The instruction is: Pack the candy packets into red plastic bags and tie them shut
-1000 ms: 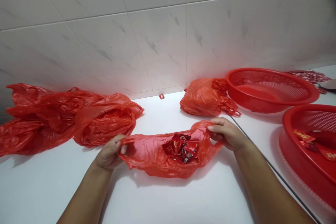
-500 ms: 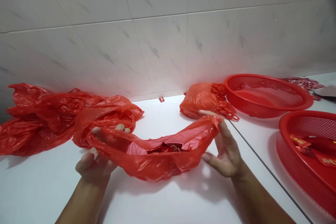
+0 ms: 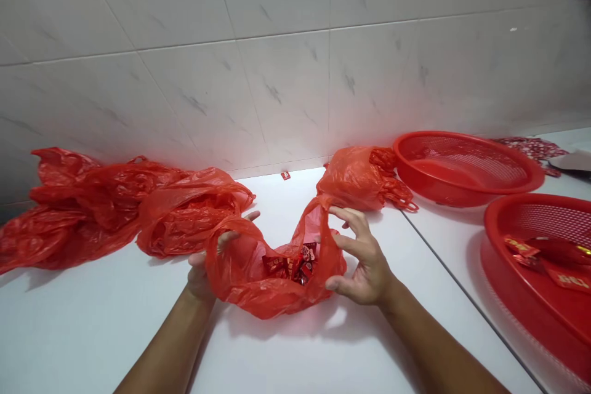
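A thin red plastic bag with its mouth spread wide sits in front of me on the white table. Inside it lie several small dark red packets with pale print. My left hand holds the bag's left side, its fingers reaching behind and through the handle loop, partly hidden by the film. On the other side, my right hand holds the right edge, fingers curved and apart, thumb low against the outside.
Crumpled red bags are heaped at left. By the tiled wall stand a filled red bag and a red mesh basket. A nearer red basket holds packets. One small red packet lies at the wall.
Both hands have moved closer together, the right one leftward and the left one rightward. The bag has narrowed and its mouth is rounder, showing more packets.
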The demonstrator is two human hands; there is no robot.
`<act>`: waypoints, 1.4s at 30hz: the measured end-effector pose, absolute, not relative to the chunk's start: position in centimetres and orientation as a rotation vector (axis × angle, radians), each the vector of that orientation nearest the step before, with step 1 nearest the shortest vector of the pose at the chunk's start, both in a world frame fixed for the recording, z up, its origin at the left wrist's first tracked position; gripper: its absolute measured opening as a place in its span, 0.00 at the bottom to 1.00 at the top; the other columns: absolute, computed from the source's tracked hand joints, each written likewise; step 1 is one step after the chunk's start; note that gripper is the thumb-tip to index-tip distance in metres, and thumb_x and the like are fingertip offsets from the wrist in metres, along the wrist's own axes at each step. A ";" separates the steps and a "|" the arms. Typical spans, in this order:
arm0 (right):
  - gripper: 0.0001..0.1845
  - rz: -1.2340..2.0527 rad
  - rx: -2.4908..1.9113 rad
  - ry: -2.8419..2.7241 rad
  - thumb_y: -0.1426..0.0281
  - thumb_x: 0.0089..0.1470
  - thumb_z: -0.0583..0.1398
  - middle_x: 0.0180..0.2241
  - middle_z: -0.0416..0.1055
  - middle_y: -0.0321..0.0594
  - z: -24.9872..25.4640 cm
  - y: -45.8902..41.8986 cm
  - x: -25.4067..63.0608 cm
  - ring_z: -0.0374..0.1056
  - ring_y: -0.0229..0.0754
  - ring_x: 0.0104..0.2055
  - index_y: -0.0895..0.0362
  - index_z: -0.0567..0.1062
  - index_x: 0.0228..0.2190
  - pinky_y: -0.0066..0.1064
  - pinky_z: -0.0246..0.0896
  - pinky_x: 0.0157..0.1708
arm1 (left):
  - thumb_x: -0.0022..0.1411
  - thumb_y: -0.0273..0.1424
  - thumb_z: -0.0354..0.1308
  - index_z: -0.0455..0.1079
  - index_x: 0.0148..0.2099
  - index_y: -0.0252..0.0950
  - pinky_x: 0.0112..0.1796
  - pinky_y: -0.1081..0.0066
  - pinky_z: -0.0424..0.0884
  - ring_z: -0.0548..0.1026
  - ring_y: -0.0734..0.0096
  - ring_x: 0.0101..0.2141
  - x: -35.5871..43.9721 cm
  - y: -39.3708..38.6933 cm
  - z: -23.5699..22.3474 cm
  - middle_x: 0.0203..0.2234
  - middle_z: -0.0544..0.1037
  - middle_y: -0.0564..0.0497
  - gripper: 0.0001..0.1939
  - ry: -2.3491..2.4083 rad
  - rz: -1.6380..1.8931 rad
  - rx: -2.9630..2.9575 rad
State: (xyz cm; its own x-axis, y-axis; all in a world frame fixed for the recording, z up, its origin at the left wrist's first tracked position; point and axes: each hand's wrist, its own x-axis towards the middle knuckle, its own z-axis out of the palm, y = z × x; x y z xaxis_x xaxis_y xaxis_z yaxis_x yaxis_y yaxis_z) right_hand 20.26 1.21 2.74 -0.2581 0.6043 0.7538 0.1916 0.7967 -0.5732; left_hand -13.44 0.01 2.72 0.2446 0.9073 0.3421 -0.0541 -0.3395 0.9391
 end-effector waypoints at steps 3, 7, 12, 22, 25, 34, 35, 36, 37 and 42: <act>0.37 0.564 -0.552 -1.836 0.40 0.52 0.67 0.73 0.54 0.43 2.6 1.0 19.9 0.54 0.66 0.71 0.40 0.77 0.59 0.59 0.57 0.64 | 0.54 0.73 0.54 0.69 0.68 0.45 0.50 0.47 0.79 0.75 0.38 0.58 -12.6 -0.2 4.5 0.65 0.70 0.37 0.51 0.754 1.183 1.442; 0.42 0.693 -0.488 -1.829 0.39 0.50 0.67 0.77 0.38 0.39 3.3 1.0 19.5 0.48 0.66 0.75 0.38 0.74 0.62 0.59 0.54 0.67 | 0.62 0.61 0.61 0.68 0.69 0.52 0.53 0.46 0.77 0.73 0.39 0.62 -11.5 -1.0 7.7 0.69 0.66 0.40 0.39 0.739 1.135 1.636; 0.23 0.834 -0.503 -2.044 0.53 0.47 0.75 0.70 0.59 0.47 7.8 1.4 18.5 0.53 0.64 0.72 0.49 0.84 0.43 0.57 0.57 0.66 | 0.61 0.46 0.71 0.76 0.60 0.47 0.59 0.47 0.73 0.70 0.44 0.65 -9.0 -2.4 12.4 0.66 0.72 0.40 0.27 1.176 0.916 2.192; 0.18 1.020 -0.479 -1.987 0.64 0.63 0.64 0.53 0.78 0.43 18.0 2.3 20.7 0.71 0.53 0.60 0.54 0.72 0.22 0.50 0.62 0.60 | 0.65 0.46 0.67 0.82 0.29 0.42 0.55 0.49 0.77 0.72 0.41 0.64 -5.0 -3.4 22.7 0.59 0.80 0.45 0.17 1.322 1.098 2.108; 0.13 1.100 -0.494 -1.716 0.62 0.62 0.65 0.48 0.80 0.45 18.3 2.3 20.8 0.75 0.49 0.52 0.55 0.73 0.28 0.45 0.66 0.55 | 0.63 0.46 0.68 0.84 0.44 0.43 0.57 0.53 0.77 0.70 0.43 0.66 -3.4 -2.9 23.0 0.62 0.78 0.45 0.14 1.198 1.440 1.640; 0.18 1.244 -0.480 -1.276 0.60 0.61 0.68 0.43 0.76 0.36 16.7 3.2 19.6 0.75 0.42 0.46 0.50 0.65 0.42 0.37 0.68 0.47 | 0.59 0.40 0.74 0.68 0.62 0.46 0.41 0.62 0.81 0.83 0.56 0.43 -1.9 0.4 19.3 0.52 0.81 0.44 0.32 1.062 1.404 1.359; 0.19 1.261 -0.486 -1.284 0.60 0.62 0.67 0.39 0.75 0.33 16.6 3.3 19.6 0.75 0.40 0.41 0.49 0.64 0.45 0.36 0.68 0.44 | 0.60 0.40 0.73 0.66 0.64 0.47 0.40 0.64 0.81 0.83 0.57 0.42 -1.8 0.6 19.2 0.53 0.80 0.44 0.33 1.047 1.348 1.358; 0.20 1.284 -0.497 -1.305 0.59 0.63 0.66 0.35 0.72 0.30 16.4 3.4 19.6 0.73 0.38 0.35 0.48 0.63 0.48 0.35 0.68 0.41 | 0.61 0.40 0.72 0.65 0.66 0.48 0.38 0.65 0.81 0.83 0.60 0.40 -1.7 0.8 19.1 0.54 0.79 0.43 0.34 1.030 1.301 1.354; 0.21 1.310 -0.514 -1.333 0.58 0.63 0.66 0.31 0.69 0.27 16.3 3.6 19.7 0.69 0.35 0.29 0.47 0.62 0.50 0.33 0.66 0.37 | 0.63 0.42 0.71 0.64 0.67 0.48 0.36 0.66 0.80 0.82 0.63 0.38 -1.6 0.9 18.9 0.56 0.77 0.43 0.34 1.013 1.267 1.346; 0.30 1.318 -0.729 -1.651 0.52 0.60 0.67 0.26 0.60 0.25 15.9 4.4 20.5 0.60 0.34 0.26 0.47 0.65 0.58 0.29 0.58 0.29 | 0.70 0.55 0.56 0.62 0.71 0.54 0.36 0.62 0.80 0.80 0.70 0.31 -0.9 1.5 18.1 0.67 0.67 0.41 0.32 0.911 1.146 1.339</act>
State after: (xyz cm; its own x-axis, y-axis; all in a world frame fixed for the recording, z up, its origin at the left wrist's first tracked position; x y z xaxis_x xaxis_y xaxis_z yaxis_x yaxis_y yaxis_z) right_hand 20.52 4.37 15.93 -0.4444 0.8540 0.2708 -0.0751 0.2657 -0.9611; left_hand -0.88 1.53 18.06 0.2368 0.9633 0.1264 -0.0948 -0.1066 0.9898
